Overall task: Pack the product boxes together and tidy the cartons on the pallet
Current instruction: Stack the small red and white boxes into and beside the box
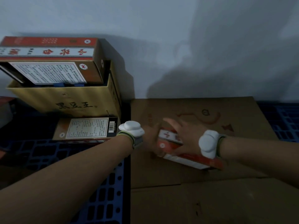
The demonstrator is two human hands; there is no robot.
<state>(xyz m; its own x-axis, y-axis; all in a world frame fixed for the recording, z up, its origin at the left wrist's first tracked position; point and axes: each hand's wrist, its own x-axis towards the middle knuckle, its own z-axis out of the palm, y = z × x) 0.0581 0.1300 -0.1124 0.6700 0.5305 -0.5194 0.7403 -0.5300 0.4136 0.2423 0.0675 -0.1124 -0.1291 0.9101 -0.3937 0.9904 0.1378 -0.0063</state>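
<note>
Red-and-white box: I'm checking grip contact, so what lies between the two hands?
In the head view, only the red-and-white product box lies between the left hand and right hand.

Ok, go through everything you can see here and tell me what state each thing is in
Red and white product box: held between both hands, tilted, over the flat cardboard.
Left hand: gripping the box's left end.
Right hand: spread over the box top.
Gold carton: open, two product boxes sticking out.
Box with barcode label: lying flat on the blue pallet.
Flat cardboard: lying flat on the pallet.
</note>
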